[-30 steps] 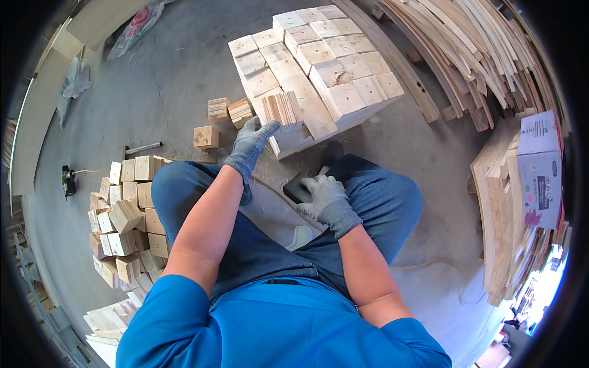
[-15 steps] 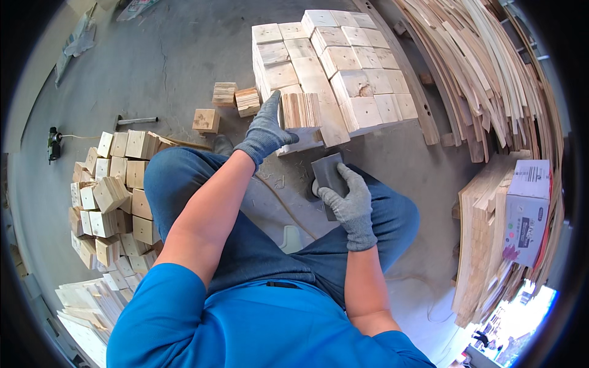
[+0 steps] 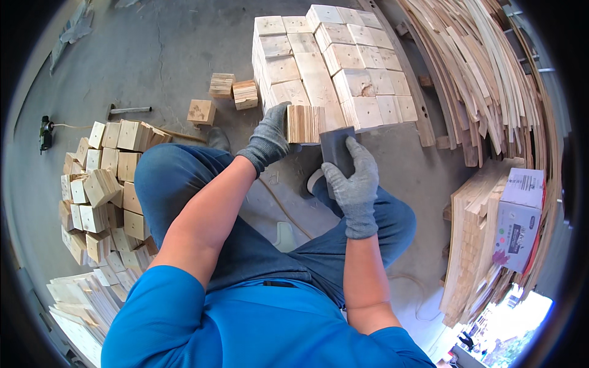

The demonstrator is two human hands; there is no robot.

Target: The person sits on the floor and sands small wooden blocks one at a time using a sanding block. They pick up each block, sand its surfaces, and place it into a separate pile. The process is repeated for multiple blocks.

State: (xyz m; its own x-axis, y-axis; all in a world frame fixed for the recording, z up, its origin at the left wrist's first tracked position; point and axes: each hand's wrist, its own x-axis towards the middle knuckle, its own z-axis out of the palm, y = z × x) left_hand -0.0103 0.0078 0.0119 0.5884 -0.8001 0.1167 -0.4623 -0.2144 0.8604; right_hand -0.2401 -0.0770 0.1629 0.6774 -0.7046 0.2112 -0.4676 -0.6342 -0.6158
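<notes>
A block of layered wood (image 3: 305,124) shows its striped face at the near end of the stack of pale wooden blocks (image 3: 319,76). My left hand (image 3: 268,140), in a grey knitted glove, holds it from the left side; the fingertips are partly hidden. My right hand (image 3: 356,184), gloved alike, grips a flat dark grey rectangular plate (image 3: 337,150), fingers and thumb on its face. The plate's upper edge is close to the block's right side; whether they touch I cannot tell.
Three loose blocks (image 3: 222,85) lie left of the stack. A heap of blocks (image 3: 101,193) is by my left knee, with a hammer (image 3: 129,110) and a green-black tool (image 3: 46,134) beyond. Long wood strips (image 3: 472,73), stacked boards (image 3: 475,239) and a carton (image 3: 519,218) line the right.
The layered block has come slightly nearer to me, with my left hand now closer around its side. My right hand has raised the plate toward the block.
</notes>
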